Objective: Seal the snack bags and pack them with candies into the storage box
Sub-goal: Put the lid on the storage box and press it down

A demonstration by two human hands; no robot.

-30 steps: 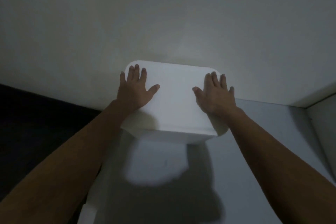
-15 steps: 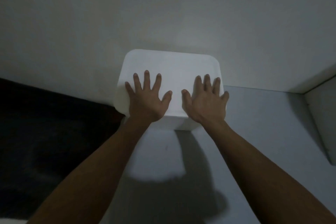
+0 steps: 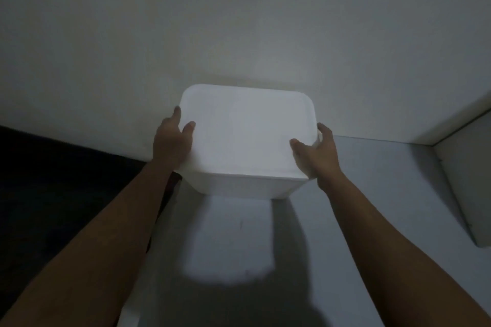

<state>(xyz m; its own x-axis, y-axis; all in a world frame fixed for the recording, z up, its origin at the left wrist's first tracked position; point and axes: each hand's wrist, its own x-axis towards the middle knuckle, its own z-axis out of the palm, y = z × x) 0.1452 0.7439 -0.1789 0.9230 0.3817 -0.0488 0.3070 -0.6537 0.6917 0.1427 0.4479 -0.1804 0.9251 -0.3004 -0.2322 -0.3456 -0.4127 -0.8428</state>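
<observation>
Gripping the lidded storage box (image 3: 247, 138) by its short ends, the left hand (image 3: 172, 143) and right hand (image 3: 316, 154) flank it, thumbs on the lid. It sits on the counter (image 3: 372, 194) against the wall, long axis left-right, both hands equally near.

No legible text, label, brand, number or sign was recorded. The white storage box (image 3: 247, 138), lid closed, was blank on its visible faces; dim light left finer surface marks beyond telling.
</observation>
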